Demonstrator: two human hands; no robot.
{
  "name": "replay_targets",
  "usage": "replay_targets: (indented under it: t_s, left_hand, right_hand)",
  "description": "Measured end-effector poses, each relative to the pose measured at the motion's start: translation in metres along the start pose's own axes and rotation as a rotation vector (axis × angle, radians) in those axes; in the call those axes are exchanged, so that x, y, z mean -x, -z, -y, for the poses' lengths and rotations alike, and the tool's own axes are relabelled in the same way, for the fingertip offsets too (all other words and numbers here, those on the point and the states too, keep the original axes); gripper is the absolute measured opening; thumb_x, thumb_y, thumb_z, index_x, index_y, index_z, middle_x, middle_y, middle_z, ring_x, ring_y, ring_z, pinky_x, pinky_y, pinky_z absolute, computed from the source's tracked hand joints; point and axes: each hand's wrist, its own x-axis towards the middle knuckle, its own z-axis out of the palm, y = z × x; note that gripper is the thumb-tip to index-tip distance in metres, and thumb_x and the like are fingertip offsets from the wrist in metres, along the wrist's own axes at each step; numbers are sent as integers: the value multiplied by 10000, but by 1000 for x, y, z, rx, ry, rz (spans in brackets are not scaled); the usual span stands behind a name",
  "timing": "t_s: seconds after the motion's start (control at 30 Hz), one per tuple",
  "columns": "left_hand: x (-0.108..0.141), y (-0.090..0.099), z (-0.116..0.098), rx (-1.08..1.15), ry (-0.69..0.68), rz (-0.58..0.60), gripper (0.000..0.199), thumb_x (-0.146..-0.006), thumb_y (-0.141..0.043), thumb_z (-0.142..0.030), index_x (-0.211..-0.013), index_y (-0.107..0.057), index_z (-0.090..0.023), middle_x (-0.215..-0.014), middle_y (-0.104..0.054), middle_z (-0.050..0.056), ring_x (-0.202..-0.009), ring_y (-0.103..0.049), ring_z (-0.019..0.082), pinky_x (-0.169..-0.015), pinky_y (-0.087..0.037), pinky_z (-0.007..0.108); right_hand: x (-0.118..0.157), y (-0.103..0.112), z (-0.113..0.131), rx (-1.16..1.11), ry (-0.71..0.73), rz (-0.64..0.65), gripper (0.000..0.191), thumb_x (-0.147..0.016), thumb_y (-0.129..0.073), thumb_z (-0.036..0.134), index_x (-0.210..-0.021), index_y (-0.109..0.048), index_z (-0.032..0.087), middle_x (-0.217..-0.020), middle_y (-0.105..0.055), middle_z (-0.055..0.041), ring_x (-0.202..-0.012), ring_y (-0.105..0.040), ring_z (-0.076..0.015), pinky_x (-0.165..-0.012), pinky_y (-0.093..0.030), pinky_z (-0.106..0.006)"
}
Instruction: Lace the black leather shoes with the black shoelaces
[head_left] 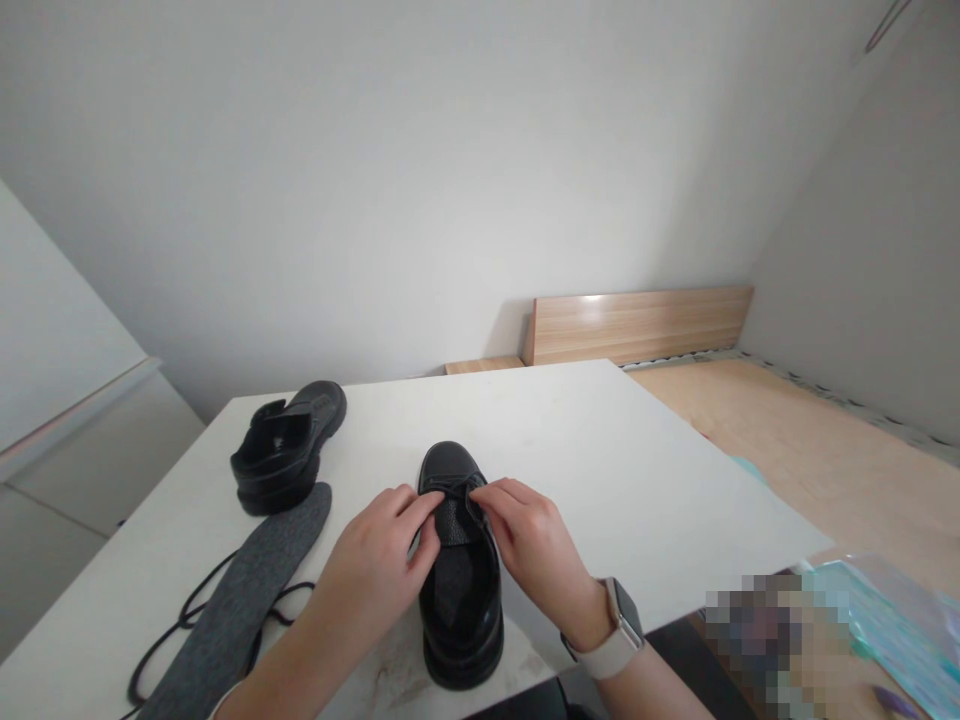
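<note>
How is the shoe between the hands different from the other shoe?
The near shoe has the left hand and right hand on it; no hand touches the far shoe. The near shoe's toe points almost straight ahead, while the far shoe's toe slants right. Both are black and sit sole down on the white table.

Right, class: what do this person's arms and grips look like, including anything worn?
The left grip and right grip are gloveless. The right arm wears a watch with a dark, rounded rectangular face and a pale strap. Low on the left arm shows a pale edge, perhaps a cuff.
</note>
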Motion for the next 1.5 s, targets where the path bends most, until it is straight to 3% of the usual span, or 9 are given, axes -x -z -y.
replay_targets:
  t_s: [0.17, 0.33, 0.63, 0.77, 0.87, 1.1, 1.17, 1.27, 1.5]
  left_hand:
    - [-9, 4, -11, -137, 70, 142, 311, -910, -441, -102, -1076, -702, -130, -891, -661, 92, -871, -663, 269, -800, -556, 417]
    - [-19, 10, -21, -203, 130, 297, 277, -939, -440, -133, -1065, -687, -136, -963, -665, 112, -956, -658, 294, -865, -547, 446]
    - [-33, 21, -29, -319, 146, 438, 286, -925, -394, -49, -1013, -663, -91, -992, -675, 150, -972, -657, 305, -868, -543, 440]
    - [-28, 16, -27, -313, 96, 320, 282, -930, -387, -59, -972, -660, -118, -1009, -650, 148, -967, -626, 308, -852, -534, 458]
    - [-26, 21, -24, -170, 39, 119, 276, -948, -360, -81, -920, -625, -151, -967, -632, 114, -903, -607, 271, -817, -523, 424]
    - [-33, 69, -23, 442, 99, -465, 114, -1011, -462, -272, -1020, -569, -233, -961, -665, 3, -931, -642, 166, -872, -481, 301]
    - [-38, 75, -24, 476, 105, -483, 103, -1001, -496, -283, -1011, -588, -237, -970, -668, -2, -951, -637, 162, -894, -469, 295]
    - [-44, 74, -26, 481, 64, -411, 95, -987, -521, -277, -962, -598, -229, -936, -641, -8, -901, -615, 147, -837, -468, 266]
    - [-42, 70, -30, 677, 78, -341, 42, -923, -601, -259, -929, -621, -223, -811, -630, -34, -677, -590, 104, -652, -490, 193]
  right_hand:
    - [0, 10, 21, 123, -21, 149, 359, -955, -593, 282, -1301, -571, 187, -1098, -640, -108, -985, -621, -258, -843, -557, -409]
    - [-7, 11, 33, 341, -39, 276, 286, -874, -528, 66, -1123, -624, 168, -1077, -591, -105, -974, -593, -259, -803, -575, -389]
    - [-28, 3, 49, 593, -81, 384, 224, -919, -474, 14, -990, -649, 132, -1052, -615, -125, -904, -611, -261, -697, -570, -364]
    - [-28, 2, 45, 559, -83, 332, 208, -931, -492, 38, -937, -669, 148, -1042, -621, -112, -909, -609, -257, -713, -551, -361]
    - [-30, 5, 43, 394, -31, 195, 185, -933, -521, 51, -926, -672, 158, -1020, -635, -92, -928, -604, -241, -757, -528, -350]
    - [-45, 33, 61, -341, 89, -382, 126, -962, -559, 132, -932, -656, 208, -812, -642, 3, -733, -647, -127, -684, -514, -258]
    - [-49, 37, 66, -443, 100, -463, 124, -952, -574, 132, -929, -670, 209, -812, -646, 6, -686, -653, -112, -651, -520, -250]
    - [-55, 36, 71, -570, 99, -418, 111, -939, -608, 136, -913, -689, 207, -822, -663, 9, -661, -648, -101, -621, -525, -238]
    - [-62, 29, 77, -499, 180, -419, 151, -888, -670, 112, -849, -738, 241, -942, -633, -10, -922, -618, -151, -846, -514, -305]
